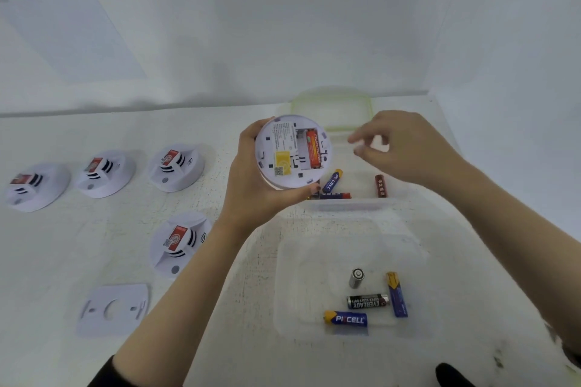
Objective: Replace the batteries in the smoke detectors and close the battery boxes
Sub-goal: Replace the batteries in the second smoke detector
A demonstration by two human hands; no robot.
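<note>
My left hand [251,185] grips a round white smoke detector [290,154] lifted off the table, its back facing me. Its battery bay is uncovered and holds one orange battery [314,149]. My right hand [405,148] hovers just right of the detector with loosely curled fingers and nothing visible in them. A clear box [349,203] behind holds a few batteries, among them a blue one [331,181] and a red one [380,186]. A nearer clear tray [292,286] holds several batteries, including a blue PKCELL [345,319].
Several white smoke detectors sit face up on the left: three in a row [107,173] and one nearer [180,242]. A white mounting plate [113,308] lies at the front left. A green-rimmed lid [331,107] leans at the back wall.
</note>
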